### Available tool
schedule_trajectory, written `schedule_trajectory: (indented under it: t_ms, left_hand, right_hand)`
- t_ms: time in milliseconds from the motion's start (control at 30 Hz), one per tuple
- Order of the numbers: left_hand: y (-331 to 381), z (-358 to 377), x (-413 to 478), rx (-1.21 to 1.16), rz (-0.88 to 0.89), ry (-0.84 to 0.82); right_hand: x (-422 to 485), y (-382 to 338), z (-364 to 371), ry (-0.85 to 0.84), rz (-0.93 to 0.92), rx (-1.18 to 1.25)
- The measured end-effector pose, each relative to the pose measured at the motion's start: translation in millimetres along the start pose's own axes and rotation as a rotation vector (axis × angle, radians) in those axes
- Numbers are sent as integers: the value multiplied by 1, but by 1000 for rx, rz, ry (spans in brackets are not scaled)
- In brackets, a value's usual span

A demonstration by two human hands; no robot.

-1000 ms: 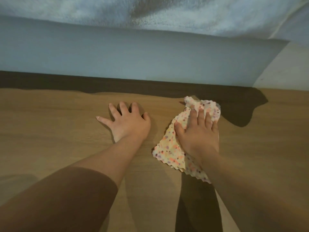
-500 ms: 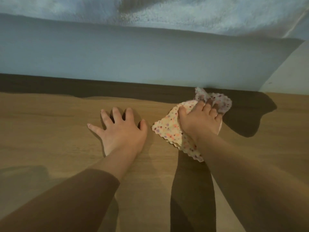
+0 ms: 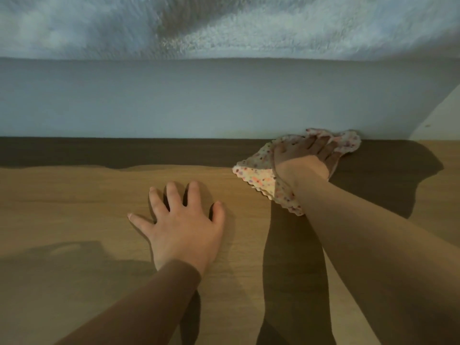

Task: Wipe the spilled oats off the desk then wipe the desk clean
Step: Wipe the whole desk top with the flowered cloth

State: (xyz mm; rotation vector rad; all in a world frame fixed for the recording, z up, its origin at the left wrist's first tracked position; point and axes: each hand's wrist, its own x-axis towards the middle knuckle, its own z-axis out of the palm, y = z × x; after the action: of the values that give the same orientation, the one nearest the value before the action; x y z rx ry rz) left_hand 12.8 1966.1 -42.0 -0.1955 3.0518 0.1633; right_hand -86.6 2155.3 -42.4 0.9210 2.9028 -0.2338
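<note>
**Two hands on the desk, one on a spotty cloth**

We look down at a brown wooden desk (image 3: 62,195) that runs back to a pale blue wall (image 3: 199,100). A dark band of shadow lies along the back of the desk where it meets the wall.

Near the middle of the desk is our left hand (image 3: 184,230). It lies flat with the palm down, in the light. Its fingers are straight and spread wide, and they hold nothing.

To the right of it, and farther back, is the cloth (image 3: 258,176). It is pale yellow with lots of little pink, orange and purple dots, and its edge is wavy. The near corner lies flat on the desk in the light. The far end is bunched up in the shadow and touches the wall.

Our right hand (image 3: 301,160) sits on top of the cloth. Its fingers (image 3: 321,145) reach out fairly straight toward the wall and press the cloth down on the desk. The thumb lies on the cloth at the left side. The fingertips are in shadow by the bunched folds, so we cannot see them well.
</note>
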Motion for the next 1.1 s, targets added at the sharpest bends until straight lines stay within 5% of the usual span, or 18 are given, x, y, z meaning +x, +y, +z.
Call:
schedule_trajectory:
  t_ms: [633, 767, 1100]
  left_hand:
    - [5, 1, -1, -11, -4, 29]
    - [2, 3, -3, -4, 20, 31]
    - [3, 3, 0, -3, 51, 16]
  right_hand:
    - [-235, 122, 9, -68, -644, -55]
    - [-220, 118, 6, -143, -629, -118]
    - [-97, 44, 8, -24, -389, -69]
